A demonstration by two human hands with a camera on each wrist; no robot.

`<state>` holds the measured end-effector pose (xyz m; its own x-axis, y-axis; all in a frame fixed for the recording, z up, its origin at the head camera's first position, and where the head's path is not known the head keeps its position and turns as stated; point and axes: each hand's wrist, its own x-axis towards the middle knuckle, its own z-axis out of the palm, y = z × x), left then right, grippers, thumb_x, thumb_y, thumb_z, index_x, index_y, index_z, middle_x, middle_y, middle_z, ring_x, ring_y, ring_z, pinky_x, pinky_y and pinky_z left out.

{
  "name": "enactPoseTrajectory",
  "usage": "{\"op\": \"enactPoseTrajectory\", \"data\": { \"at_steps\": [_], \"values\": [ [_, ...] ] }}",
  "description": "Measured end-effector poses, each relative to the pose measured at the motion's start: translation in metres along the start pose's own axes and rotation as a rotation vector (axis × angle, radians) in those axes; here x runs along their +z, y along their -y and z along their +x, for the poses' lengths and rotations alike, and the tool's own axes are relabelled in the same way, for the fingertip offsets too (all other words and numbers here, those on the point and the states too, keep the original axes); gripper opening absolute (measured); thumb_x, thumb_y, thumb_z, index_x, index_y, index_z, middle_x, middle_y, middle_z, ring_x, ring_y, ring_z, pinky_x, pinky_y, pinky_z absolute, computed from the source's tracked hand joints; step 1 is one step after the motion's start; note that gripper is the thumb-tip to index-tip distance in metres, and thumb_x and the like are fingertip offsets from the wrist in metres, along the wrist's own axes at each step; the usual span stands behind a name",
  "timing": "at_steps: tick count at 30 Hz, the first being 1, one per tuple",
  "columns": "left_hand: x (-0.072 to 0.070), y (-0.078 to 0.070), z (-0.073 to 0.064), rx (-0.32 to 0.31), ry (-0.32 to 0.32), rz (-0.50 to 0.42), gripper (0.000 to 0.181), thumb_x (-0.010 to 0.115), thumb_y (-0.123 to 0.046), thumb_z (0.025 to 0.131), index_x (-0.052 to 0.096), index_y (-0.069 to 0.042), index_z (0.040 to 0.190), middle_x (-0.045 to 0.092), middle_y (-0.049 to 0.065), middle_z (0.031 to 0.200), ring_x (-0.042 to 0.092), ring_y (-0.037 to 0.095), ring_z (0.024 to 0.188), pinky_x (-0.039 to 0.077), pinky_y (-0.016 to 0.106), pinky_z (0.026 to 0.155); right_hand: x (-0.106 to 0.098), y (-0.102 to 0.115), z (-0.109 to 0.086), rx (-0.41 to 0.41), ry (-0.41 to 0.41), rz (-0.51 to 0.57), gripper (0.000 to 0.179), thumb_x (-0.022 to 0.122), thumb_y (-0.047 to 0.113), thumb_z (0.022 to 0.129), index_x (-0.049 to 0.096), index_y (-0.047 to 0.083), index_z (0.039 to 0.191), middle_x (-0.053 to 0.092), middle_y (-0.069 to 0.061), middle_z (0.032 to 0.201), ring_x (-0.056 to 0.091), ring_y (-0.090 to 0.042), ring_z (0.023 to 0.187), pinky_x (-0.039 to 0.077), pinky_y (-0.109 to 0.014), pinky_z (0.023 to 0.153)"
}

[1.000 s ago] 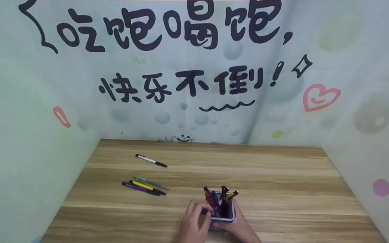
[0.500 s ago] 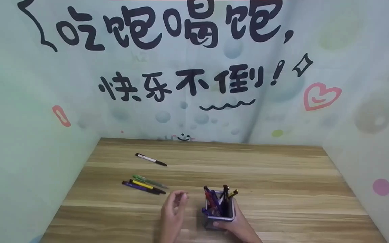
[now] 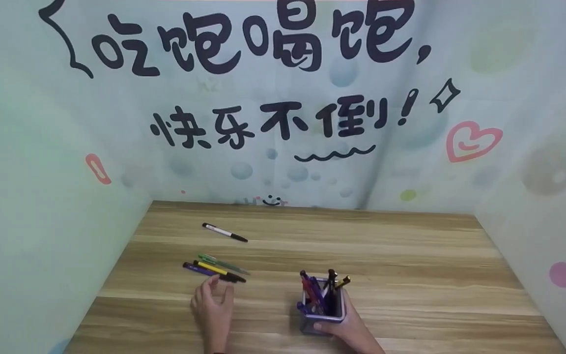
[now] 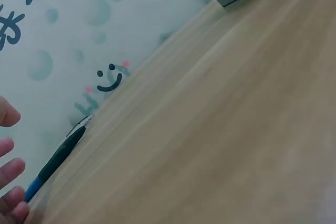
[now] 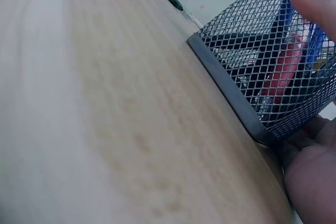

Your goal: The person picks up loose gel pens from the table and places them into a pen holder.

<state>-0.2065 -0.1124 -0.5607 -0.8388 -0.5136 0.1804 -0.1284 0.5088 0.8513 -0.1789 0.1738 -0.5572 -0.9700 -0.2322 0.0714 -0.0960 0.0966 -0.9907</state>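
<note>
My right hand (image 3: pixel 354 325) grips a square black mesh pen holder (image 3: pixel 308 324) by its right side, thumb across the near wall. Several pens stand in it, among them a red pen (image 3: pixel 306 289) and a gold-ended one (image 3: pixel 344 281); the red one also shows through the mesh in the right wrist view. My left hand (image 3: pixel 212 310) holds nothing, its fingers spread and loosely bent. Its fingertips are right at a blue pen (image 3: pixel 194 268) and a yellow pen with a black end (image 3: pixel 212 268). A green clear pen (image 3: pixel 224 264) lies just behind these.
Farther back on the wooden table (image 3: pixel 410 255) lies a white pen with black ends (image 3: pixel 225 232). A printed cloth backdrop (image 3: pixel 283 177) rises at the table's far edge, with pale walls on the left and right sides.
My left hand has let go at the pen holder's left side and moved left to the loose pens. My right hand has kept its grip on the holder throughout.
</note>
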Motion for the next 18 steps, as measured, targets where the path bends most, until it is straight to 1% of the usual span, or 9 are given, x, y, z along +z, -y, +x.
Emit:
{"op": "enactPoseTrajectory", "data": {
  "at_steps": [3, 7, 10, 14, 16, 18],
  "values": [
    [0.001, 0.001, 0.009, -0.037, 0.028, 0.077, 0.052, 0.061, -0.025, 0.085, 0.044, -0.008, 0.131, 0.043, 0.02, 0.131, 0.034, 0.038, 0.121, 0.021, 0.055, 0.103, 0.0, 0.0, 0.0, -0.005, -0.001, 0.005, 0.093, 0.079, 0.007, 0.067, 0.022, 0.005, 0.141, 0.041, -0.022, 0.139, 0.048, -0.005, 0.118, 0.031, -0.016, 0.099],
    [0.004, 0.001, 0.021, -0.076, 0.038, 0.19, 0.058, 0.057, -0.032, 0.087, 0.039, -0.01, 0.138, 0.034, 0.025, 0.136, 0.027, 0.044, 0.126, 0.015, 0.059, 0.106, 0.001, -0.001, 0.001, -0.011, -0.01, 0.011, 0.092, 0.079, 0.005, 0.067, 0.023, 0.004, 0.14, 0.042, -0.022, 0.138, 0.048, -0.004, 0.117, 0.031, -0.016, 0.1],
    [0.007, 0.002, 0.029, -0.096, 0.031, 0.257, 0.061, 0.054, -0.04, 0.089, 0.037, -0.009, 0.139, 0.033, 0.028, 0.135, 0.026, 0.046, 0.126, 0.017, 0.058, 0.104, 0.001, -0.002, 0.0, -0.022, -0.005, 0.018, 0.091, 0.079, 0.004, 0.067, 0.023, 0.003, 0.14, 0.042, -0.023, 0.138, 0.049, -0.004, 0.116, 0.032, -0.016, 0.099],
    [0.012, 0.002, 0.039, -0.102, 0.001, 0.321, 0.071, 0.052, -0.05, 0.088, 0.037, 0.0, 0.135, 0.034, 0.032, 0.131, 0.031, 0.047, 0.121, 0.024, 0.057, 0.098, 0.001, -0.003, 0.001, -0.049, -0.002, 0.039, 0.09, 0.078, 0.002, 0.067, 0.023, 0.001, 0.139, 0.043, -0.025, 0.137, 0.051, -0.006, 0.115, 0.035, -0.017, 0.099],
    [0.012, 0.001, 0.042, -0.108, -0.007, 0.359, 0.074, 0.052, -0.053, 0.087, 0.037, 0.004, 0.132, 0.035, 0.033, 0.129, 0.034, 0.047, 0.117, 0.028, 0.057, 0.095, 0.001, -0.003, 0.002, -0.053, -0.006, 0.038, 0.091, 0.078, 0.001, 0.066, 0.024, 0.0, 0.139, 0.043, -0.025, 0.136, 0.051, -0.006, 0.115, 0.034, -0.017, 0.099],
    [0.013, 0.0, 0.045, -0.119, 0.002, 0.402, 0.075, 0.054, -0.053, 0.086, 0.039, 0.006, 0.129, 0.037, 0.032, 0.125, 0.036, 0.047, 0.114, 0.031, 0.055, 0.091, 0.001, -0.004, 0.002, -0.052, -0.012, 0.03, 0.091, 0.079, 0.001, 0.066, 0.024, 0.0, 0.139, 0.044, -0.024, 0.136, 0.051, -0.004, 0.115, 0.033, -0.016, 0.099]
  ]
}}
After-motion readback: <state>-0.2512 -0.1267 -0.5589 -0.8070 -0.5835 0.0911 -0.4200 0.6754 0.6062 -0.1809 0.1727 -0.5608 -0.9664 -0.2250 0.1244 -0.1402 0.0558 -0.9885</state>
